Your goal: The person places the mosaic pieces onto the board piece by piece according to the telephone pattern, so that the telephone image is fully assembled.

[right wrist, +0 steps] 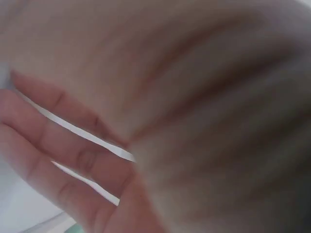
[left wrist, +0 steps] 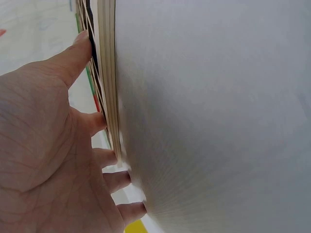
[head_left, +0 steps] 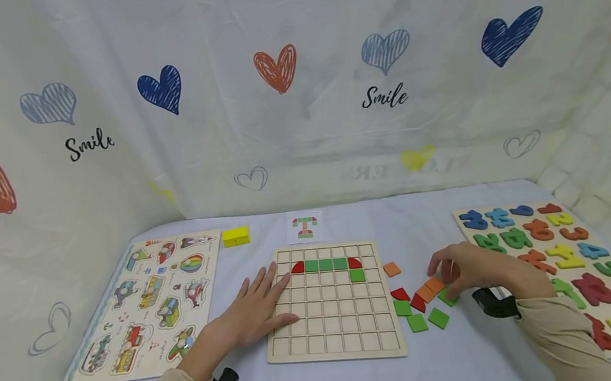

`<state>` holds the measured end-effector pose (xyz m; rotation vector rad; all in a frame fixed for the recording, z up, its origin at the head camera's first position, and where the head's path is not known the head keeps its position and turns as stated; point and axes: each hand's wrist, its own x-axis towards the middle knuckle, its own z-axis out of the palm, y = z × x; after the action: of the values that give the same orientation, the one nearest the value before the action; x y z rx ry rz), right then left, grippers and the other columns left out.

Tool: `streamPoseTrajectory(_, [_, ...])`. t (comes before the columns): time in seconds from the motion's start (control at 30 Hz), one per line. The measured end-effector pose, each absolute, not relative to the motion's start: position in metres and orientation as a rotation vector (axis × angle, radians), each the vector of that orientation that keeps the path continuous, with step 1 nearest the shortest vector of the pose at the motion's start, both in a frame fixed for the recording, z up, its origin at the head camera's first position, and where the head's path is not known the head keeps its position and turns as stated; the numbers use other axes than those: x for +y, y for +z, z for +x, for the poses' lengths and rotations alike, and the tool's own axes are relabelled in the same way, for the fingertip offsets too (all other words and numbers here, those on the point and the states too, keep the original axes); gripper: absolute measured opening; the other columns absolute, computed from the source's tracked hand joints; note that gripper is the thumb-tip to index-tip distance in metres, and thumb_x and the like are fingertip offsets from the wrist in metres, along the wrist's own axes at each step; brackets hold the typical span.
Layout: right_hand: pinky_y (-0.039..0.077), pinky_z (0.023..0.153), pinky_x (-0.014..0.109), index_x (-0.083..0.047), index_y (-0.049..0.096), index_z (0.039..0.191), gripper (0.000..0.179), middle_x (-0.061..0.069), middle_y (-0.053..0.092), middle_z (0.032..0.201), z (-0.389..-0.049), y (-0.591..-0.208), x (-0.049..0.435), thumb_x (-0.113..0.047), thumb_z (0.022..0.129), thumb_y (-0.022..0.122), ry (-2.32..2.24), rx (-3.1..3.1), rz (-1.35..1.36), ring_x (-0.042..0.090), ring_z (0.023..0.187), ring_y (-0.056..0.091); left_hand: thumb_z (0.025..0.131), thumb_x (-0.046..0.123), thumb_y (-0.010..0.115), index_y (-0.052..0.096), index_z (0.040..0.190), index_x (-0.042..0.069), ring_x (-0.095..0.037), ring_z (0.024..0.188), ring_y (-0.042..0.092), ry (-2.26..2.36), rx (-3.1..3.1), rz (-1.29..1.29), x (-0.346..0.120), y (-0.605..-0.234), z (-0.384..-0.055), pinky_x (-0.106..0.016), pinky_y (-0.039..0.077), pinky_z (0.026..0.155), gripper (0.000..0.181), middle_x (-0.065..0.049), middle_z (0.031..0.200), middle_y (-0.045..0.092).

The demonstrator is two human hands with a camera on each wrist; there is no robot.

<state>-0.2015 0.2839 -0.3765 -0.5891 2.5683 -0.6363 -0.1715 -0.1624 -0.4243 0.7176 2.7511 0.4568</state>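
A wooden grid board (head_left: pixel 337 360) lies in the middle of the table. Red rounded pieces (head_left: pixel 298 268) end a row of green squares (head_left: pixel 326 265) near its top, and another green square (head_left: pixel 357 276) sits below the right end. My left hand (head_left: pixel 259 307) rests with spread fingers on the board's left edge; the left wrist view shows its fingertips along that edge. Over the loose tiles at the right, my right hand (head_left: pixel 467 266) has bent fingers, thumb and index tips apart. Its thumb is right at a green tile (head_left: pixel 448 297), beside orange tiles (head_left: pixel 430 289).
A pattern card (head_left: pixel 305 226) lies behind the board, with a yellow block (head_left: pixel 236 236) to its left. A picture puzzle board (head_left: pixel 144 307) lies at the left, a number puzzle board (head_left: pixel 566 278) at the right. Several green and red tiles (head_left: pixel 417 323) lie beside the grid.
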Motion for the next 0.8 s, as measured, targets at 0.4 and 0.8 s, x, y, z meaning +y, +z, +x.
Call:
streamPoseTrajectory(0.4, [0.055, 0.068, 0.031, -0.005, 0.069, 0.109, 0.039, 0.002, 0.063, 0.085, -0.208, -0.376, 0.283, 0.002, 0.076, 0.089, -0.634, 2.577, -0.585, 0.016, 0.076, 0.059, 0.102, 0.067, 0.050, 0.023, 0.168, 0.014, -0.041, 0.160, 0.003, 0.448, 2.756, 0.710, -0.164, -0.430, -0.175, -0.065, 0.004, 0.125, 0.089, -0.018, 0.175, 0.002])
streamPoseTrajectory(0.8, [0.057, 0.072, 0.038, 0.003, 0.072, 0.106, 0.030, 0.003, 0.069, 0.089, -0.224, -0.383, 0.289, 0.006, 0.079, 0.086, -0.651, 2.768, -0.542, 0.020, 0.081, 0.064, 0.102, 0.066, 0.051, 0.023, 0.168, 0.014, -0.040, 0.161, 0.002, 0.449, 2.760, 0.712, -0.164, -0.431, -0.176, -0.064, 0.004, 0.125, 0.088, -0.017, 0.175, 0.001])
